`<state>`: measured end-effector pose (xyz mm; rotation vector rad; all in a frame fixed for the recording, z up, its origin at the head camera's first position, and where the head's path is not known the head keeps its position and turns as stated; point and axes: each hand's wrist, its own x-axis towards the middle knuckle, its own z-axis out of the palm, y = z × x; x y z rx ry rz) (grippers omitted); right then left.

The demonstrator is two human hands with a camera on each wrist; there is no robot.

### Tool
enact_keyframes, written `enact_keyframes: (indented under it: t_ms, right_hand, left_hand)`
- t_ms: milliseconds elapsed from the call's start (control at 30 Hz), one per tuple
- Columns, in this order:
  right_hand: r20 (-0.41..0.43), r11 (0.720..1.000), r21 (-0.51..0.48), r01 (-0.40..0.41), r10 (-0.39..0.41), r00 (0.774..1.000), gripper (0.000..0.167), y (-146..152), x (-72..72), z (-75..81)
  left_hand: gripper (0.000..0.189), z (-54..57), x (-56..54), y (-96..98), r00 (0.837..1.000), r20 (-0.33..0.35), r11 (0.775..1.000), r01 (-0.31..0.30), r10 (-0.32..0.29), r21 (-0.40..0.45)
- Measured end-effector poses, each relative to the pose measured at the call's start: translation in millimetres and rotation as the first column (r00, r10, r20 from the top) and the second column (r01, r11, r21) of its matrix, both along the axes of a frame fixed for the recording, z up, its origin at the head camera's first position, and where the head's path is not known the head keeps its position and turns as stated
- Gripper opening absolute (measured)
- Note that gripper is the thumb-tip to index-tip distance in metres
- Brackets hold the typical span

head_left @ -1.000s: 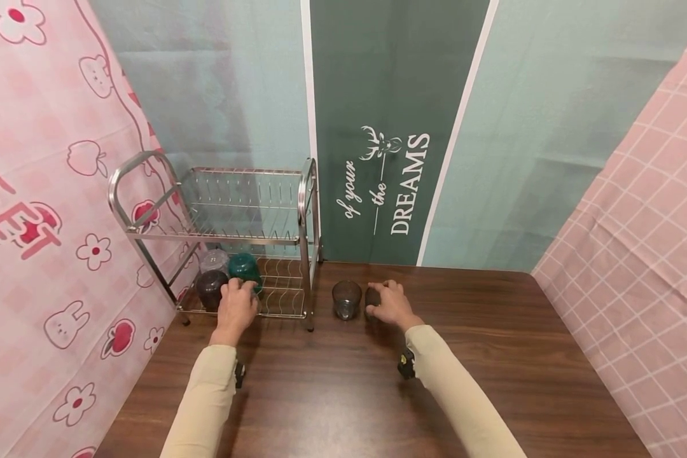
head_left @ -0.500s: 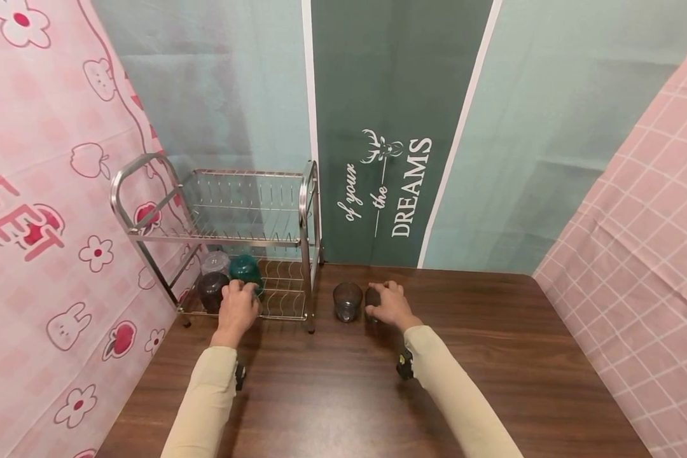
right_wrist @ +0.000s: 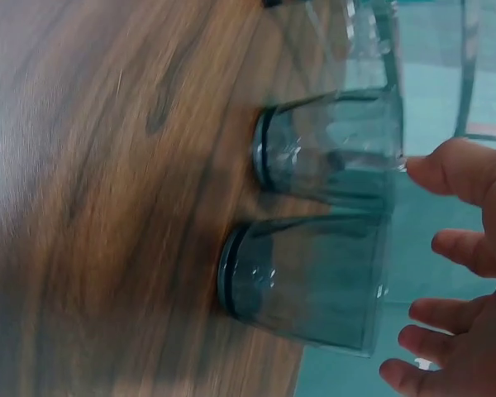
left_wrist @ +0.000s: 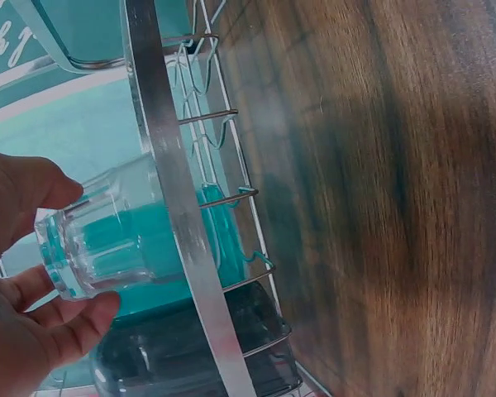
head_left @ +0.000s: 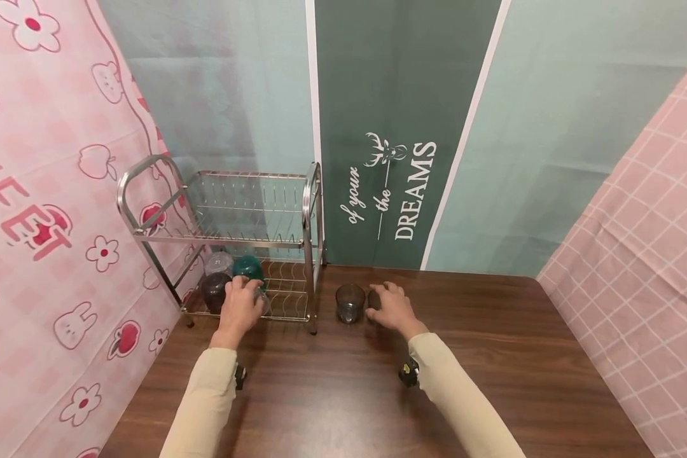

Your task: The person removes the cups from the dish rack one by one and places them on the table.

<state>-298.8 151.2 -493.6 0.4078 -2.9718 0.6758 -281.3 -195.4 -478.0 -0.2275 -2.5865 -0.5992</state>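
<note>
In the head view, my left hand is at the front of the rack's lower shelf. Its thumb and fingers hold the base of an upside-down clear glass, seen best in the left wrist view. Behind that glass stand a teal glass, a dark grey glass and a pale clear glass. My right hand hovers with spread fingers over the rim of a smoky grey glass, mostly hidden in the head view. Beside it, a second smoky glass stands upright, near my right thumb.
A two-tier metal dish rack stands at the back left of the brown wooden table. Its upper tier has upright wires. A green curtain hangs behind, and pink cloths flank both sides.
The view has shifted slightly. My left hand, with the clear glass, has edged a little to the right. My right hand stays by the smoky glasses, its fingers slightly more spread.
</note>
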Motion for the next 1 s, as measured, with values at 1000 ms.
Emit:
enact_keyframes:
  t_ms: [1000]
  right_hand:
    - [0.016, 1.0, 0.007, 0.007, -0.007, 1.0, 0.059, 11, 43.1, -3.3]
  left_hand:
    - [0.023, 19.6, 34.1, 11.1, 0.993, -0.057, 0.994, 0.107, -0.108, -0.019]
